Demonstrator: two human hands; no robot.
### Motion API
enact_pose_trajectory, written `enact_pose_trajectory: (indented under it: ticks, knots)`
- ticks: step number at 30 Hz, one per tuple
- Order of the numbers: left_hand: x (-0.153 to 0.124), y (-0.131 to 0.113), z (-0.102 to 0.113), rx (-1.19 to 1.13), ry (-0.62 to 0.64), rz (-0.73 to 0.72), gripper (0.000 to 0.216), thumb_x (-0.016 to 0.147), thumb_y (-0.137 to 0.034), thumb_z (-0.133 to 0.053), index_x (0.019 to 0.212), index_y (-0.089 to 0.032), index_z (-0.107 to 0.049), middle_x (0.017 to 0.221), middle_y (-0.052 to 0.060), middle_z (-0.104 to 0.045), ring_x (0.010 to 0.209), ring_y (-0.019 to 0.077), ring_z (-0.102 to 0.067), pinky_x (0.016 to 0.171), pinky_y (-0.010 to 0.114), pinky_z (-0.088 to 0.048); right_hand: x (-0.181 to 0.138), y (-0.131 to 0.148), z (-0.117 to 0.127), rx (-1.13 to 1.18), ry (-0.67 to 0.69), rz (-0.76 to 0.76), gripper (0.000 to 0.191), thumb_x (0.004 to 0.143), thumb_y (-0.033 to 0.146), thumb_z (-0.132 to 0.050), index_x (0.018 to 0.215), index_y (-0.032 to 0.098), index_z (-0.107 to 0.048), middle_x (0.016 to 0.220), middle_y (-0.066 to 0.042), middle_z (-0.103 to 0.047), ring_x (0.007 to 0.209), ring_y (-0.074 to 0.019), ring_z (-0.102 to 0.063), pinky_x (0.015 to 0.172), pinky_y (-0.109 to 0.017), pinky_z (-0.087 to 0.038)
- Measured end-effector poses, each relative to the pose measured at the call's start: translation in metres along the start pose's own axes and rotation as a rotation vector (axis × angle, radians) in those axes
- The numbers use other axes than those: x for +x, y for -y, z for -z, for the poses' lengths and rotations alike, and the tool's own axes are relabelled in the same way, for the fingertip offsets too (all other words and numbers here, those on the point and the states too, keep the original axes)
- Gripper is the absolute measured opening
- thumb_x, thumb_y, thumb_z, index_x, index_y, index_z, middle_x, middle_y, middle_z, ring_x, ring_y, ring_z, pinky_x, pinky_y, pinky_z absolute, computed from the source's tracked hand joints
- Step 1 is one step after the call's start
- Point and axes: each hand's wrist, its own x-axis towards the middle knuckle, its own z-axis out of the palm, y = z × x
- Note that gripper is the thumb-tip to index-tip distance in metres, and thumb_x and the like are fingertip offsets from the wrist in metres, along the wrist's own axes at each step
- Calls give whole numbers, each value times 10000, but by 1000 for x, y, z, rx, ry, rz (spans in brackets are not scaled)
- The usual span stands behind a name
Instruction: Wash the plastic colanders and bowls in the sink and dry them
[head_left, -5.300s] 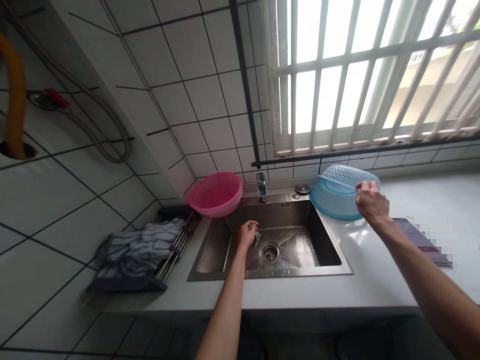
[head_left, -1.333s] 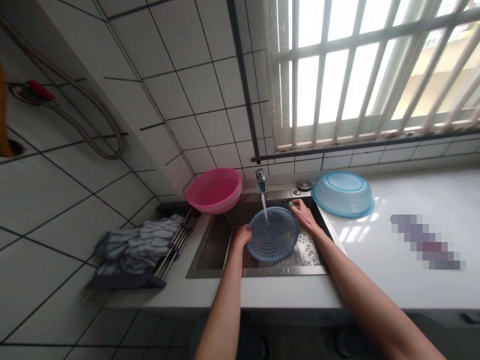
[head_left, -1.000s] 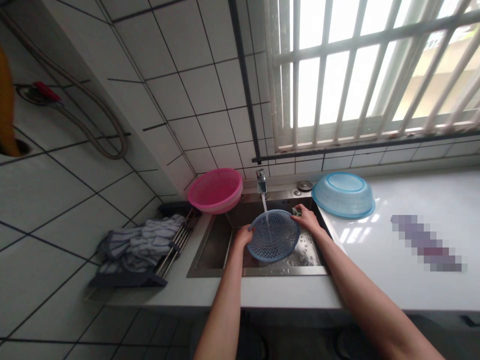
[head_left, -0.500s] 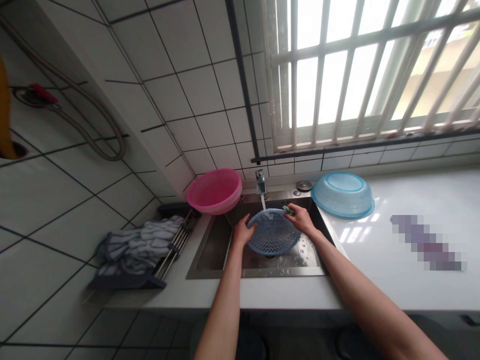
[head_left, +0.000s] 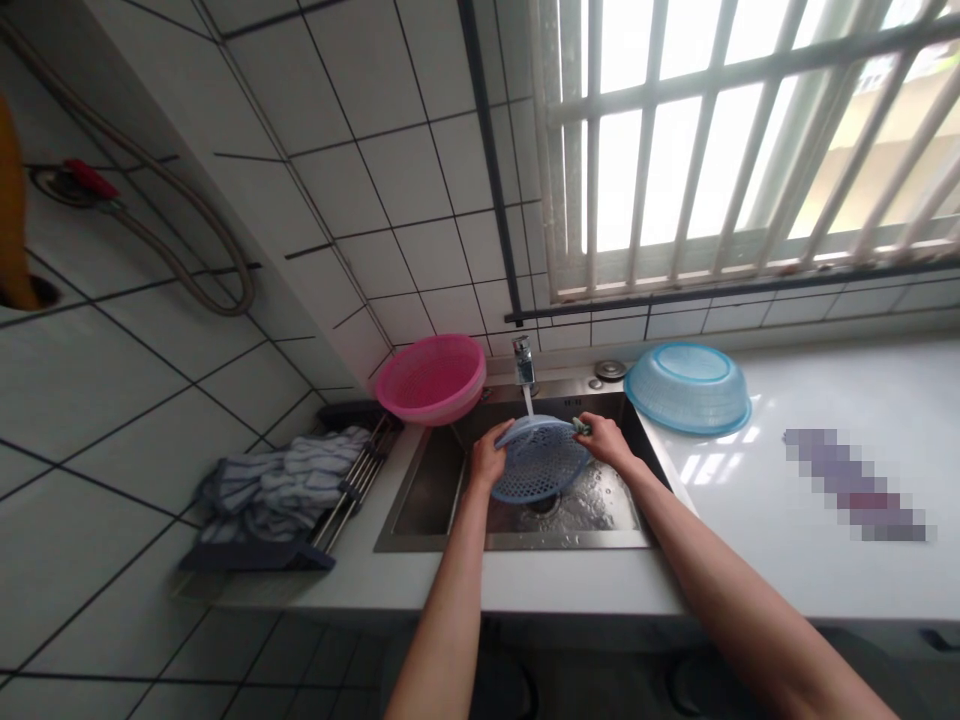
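Observation:
A blue plastic colander [head_left: 541, 468] hangs tilted over the steel sink [head_left: 611, 500], its holed inside facing me. My left hand [head_left: 490, 455] is closed round its left rim. At the right rim, my right hand [head_left: 602, 440] pinches a small crumpled greenish cloth [head_left: 580, 426] against the edge; its exact kind is hard to make out. Water runs from the faucet [head_left: 523, 362] onto the colander's far rim.
A pink basin [head_left: 433, 380] rests at the sink's back left corner. An upside-down blue basin [head_left: 687, 390] sits on the right counter, near a blurred-out item [head_left: 855, 485]. Striped cloth [head_left: 285, 480] lies on a rack at left. A drain stopper [head_left: 610, 370] is behind the sink.
The colander has tipped and shifted slightly left, and more water spreads on the sink floor. My left hand now wraps its rim more closely; the cloth stays in my right hand.

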Motion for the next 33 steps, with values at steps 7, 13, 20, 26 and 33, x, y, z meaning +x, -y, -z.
enact_pose_trajectory:
  ticks: [7,13,20,26,33]
  knots:
    - [-2,10,-6,80,-9,-43,589,825,-95,-754,1398,-214,-683,1436,87,-689,1340,251,-647,1203,393,-463,-4,21,-3,-8,-137,138,42,894,246,-684,917,242,-719,927,-41,-761,816,-188,-657,671,-252,-343]
    - [-3,10,-10,53,46,14,572,875,-108,-708,1431,-236,-661,1460,79,-669,1349,255,-643,1185,399,-480,-15,42,-6,66,-90,391,139,882,177,-668,983,258,-718,976,-25,-742,874,-180,-669,756,-248,-402]
    - [-1,6,-4,-8,-36,-56,488,892,-33,-591,1310,-234,-743,1388,46,-721,1326,193,-657,1200,358,-461,-8,21,2,-24,-55,52,195,858,282,-744,1052,294,-727,927,-27,-771,792,-203,-667,652,-255,-336]
    - [-2,2,-2,93,-67,-9,459,893,-92,-667,1338,-191,-718,1383,102,-718,1313,240,-662,1185,387,-473,-2,14,1,-38,-106,42,96,902,316,-702,979,270,-737,887,-40,-774,763,-191,-654,637,-257,-305]
    - [-7,-6,-8,152,37,-87,691,797,-144,-807,1460,-237,-633,1491,91,-646,1377,274,-612,1211,399,-446,-13,38,-5,-4,-106,241,151,870,190,-681,982,280,-728,927,-28,-789,847,-205,-701,698,-248,-359]
